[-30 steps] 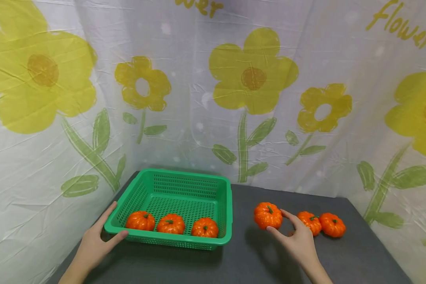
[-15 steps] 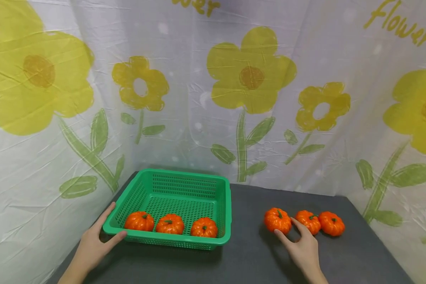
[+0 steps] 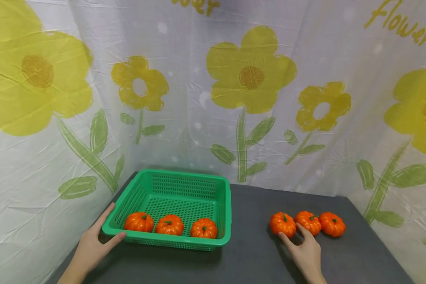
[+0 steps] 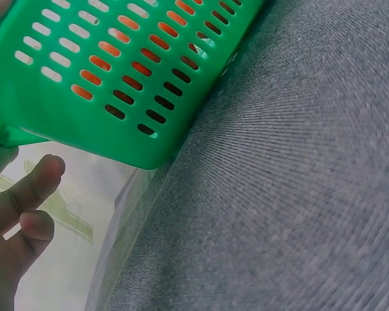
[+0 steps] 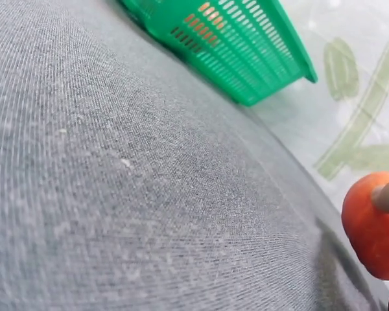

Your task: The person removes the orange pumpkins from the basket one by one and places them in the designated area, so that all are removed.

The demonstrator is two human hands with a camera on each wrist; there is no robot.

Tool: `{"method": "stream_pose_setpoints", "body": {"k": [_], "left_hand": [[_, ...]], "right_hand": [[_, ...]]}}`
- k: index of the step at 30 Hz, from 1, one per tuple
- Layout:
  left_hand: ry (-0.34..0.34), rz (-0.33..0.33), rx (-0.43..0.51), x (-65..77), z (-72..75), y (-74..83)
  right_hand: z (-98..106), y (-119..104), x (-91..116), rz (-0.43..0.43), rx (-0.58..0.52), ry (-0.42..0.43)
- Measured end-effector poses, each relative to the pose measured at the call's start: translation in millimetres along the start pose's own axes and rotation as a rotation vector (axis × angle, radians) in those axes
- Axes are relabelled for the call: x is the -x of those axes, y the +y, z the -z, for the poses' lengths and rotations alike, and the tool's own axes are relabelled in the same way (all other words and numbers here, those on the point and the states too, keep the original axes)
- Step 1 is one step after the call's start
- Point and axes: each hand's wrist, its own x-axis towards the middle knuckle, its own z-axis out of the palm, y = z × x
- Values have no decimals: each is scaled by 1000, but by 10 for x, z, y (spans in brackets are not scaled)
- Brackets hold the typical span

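At the front left corner of a green plastic basket (image 3: 230,209), my left hand (image 3: 92,244) holds the rim between thumb and fingers. Other fingertips (image 4: 42,175) of that hand hang loosely beside the basket wall in the left wrist view. Three orange toy pumpkins with green stems, such as the middle pumpkin (image 3: 169,225), lie in a row along the basket's near side. To the right, my right hand (image 3: 306,252) pinches another small pumpkin (image 3: 282,224) low over the table. The right wrist view shows this pumpkin (image 5: 369,227) at its edge, a fingertip pressed on it.
Two more pumpkins sit side by side just right of the held one: a nearer pumpkin (image 3: 308,223) and the rightmost pumpkin (image 3: 332,224). A dark grey cloth covers the table (image 3: 248,252). Behind and at both sides hangs a white curtain (image 3: 188,130) with yellow flowers.
My right hand has carried its pumpkin right and down, from above the table to beside the other two pumpkins. My left hand and the basket have stayed in place.
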Motion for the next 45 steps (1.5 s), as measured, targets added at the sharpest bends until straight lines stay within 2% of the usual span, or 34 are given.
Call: {"method": "stream_pose_setpoints", "body": {"k": [12, 25, 45], "left_hand": [[3, -4, -8, 7, -6, 14], [7, -8, 17, 9, 32, 42], [-18, 16, 10, 13, 17, 34]], "right_hand": [[-40, 71, 8, -30, 8, -8], [-123, 37, -39, 9, -1, 31], [-111, 18, -21, 42, 0, 76]]}}
